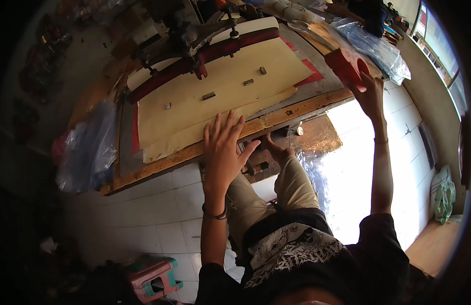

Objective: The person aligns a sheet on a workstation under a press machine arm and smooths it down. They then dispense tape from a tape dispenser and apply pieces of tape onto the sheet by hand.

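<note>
My left hand (222, 147) lies with fingers spread over the near edge of a pale yellow sheet (179, 124), fingertips on the sheet. Several small metal pieces (209, 95) are scattered on top of it. Out to the right, my right hand (370, 96) grips a red block (343, 66) at the right corner of the wood-edged worktable (276, 118). The block's underside is hidden, so I cannot tell if it touches the table. A dark machine (192, 38) with a curved red bar (169, 73) spans the far side of the sheet.
Clear plastic bags lie at the table's left (93, 147) and far right (377, 46). Red material shows beneath the sheet's edges. Under the table, my bare foot (273, 147) is near a brown board (316, 134). A pink and green stool (154, 279) stands at lower left.
</note>
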Demonstrator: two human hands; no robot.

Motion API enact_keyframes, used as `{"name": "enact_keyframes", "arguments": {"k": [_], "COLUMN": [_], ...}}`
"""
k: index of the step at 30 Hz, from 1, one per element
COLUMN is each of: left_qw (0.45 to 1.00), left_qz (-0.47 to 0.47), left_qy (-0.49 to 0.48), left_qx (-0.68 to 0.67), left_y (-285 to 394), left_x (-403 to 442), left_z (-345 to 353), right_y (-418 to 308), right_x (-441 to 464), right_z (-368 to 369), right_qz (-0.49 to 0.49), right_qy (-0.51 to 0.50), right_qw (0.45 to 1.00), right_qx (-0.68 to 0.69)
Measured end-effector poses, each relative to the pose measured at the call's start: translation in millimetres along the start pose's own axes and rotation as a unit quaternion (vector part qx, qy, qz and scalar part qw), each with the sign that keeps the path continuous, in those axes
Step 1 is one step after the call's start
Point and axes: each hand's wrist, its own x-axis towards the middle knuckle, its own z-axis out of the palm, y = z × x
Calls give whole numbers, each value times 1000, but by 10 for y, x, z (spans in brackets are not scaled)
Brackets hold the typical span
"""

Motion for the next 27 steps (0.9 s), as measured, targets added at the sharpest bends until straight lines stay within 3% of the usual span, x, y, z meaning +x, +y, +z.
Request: {"name": "enact_keyframes", "arguments": {"k": [1,2,3,4,6,7,8,11,15,20,25,27], "left_qw": [999,998,995,988,928,876,827,731,802,833,892,885], "left_qz": [-3,-6,-9,8,-75,-120,-129,-178,-130,-92,-33,-66], "left_qy": [13,22,27,61,49,51,40,7,-37,-41,-125,-110], "left_qx": [-32,-63,-93,-144,-363,-464,-546,-658,-581,-543,-432,-448], "left_y": [29,60,99,194,372,433,415,464,314,296,199,235], "left_x": [-74,-160,-219,-252,-362,-405,-475,-600,-641,-585,-547,-593], "left_z": [-37,-74,-113,-168,-214,-201,-74,34,-149,-447,-488,-469], "right_y": [-83,-231,-349,-590,-752,-910,-959,-1219,-1410,-1465,-1468,-1458], "right_x": [-220,-443,-686,-871,-1234,-1367,-1496,-1750,-1896,-1786,-1769,-1803], "right_z": [-35,-117,-120,-243,-187,-194,-110,109,341,442,439,434], "right_qz": [-23,36,37,110,87,110,90,60,-29,-123,-150,-150], "right_qy": [53,11,-2,-96,-211,-244,-273,-296,-264,-248,-280,-288], "right_qw": [997,991,984,915,801,774,787,780,781,801,815,819], "right_qx": [50,132,177,377,554,574,545,548,566,531,485,473]}}
